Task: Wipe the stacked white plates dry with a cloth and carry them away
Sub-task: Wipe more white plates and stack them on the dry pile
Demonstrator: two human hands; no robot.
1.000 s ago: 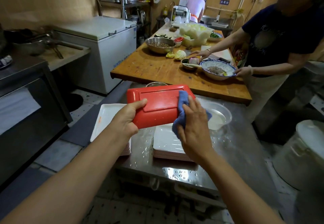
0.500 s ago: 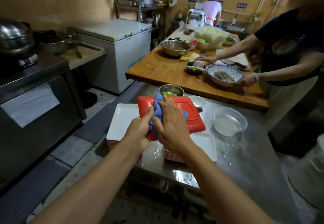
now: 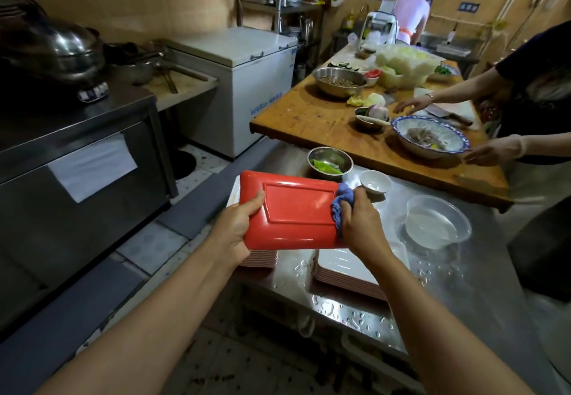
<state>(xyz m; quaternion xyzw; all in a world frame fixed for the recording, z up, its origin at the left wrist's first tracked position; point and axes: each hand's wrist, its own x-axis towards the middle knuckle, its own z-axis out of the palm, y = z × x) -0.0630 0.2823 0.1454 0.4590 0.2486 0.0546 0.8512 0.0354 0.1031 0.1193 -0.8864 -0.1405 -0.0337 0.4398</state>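
Cloth [image 3: 340, 201] has slid from plate [image 3: 293, 212] centre to its right edge; I note underside nearly dried. Left hand [image 3: 238, 228] grips plate, right hand [image 3: 360, 224] pinches cloth.

Beside us, a person [image 3: 537, 92] works at a wooden table [image 3: 309, 116] bearing a blue-rimmed bowl [image 3: 429, 140]; a chest freezer [image 3: 247, 85] stands beyond the steel counter [image 3: 482, 286].

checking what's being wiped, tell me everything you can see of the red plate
The red plate is rectangular with rounded corners, glossy like plastic, held underside up, showing a raised rectangular foot. The left hand grips its left edge; the right hand presses a blue cloth on its right edge. It hangs above the white plates.
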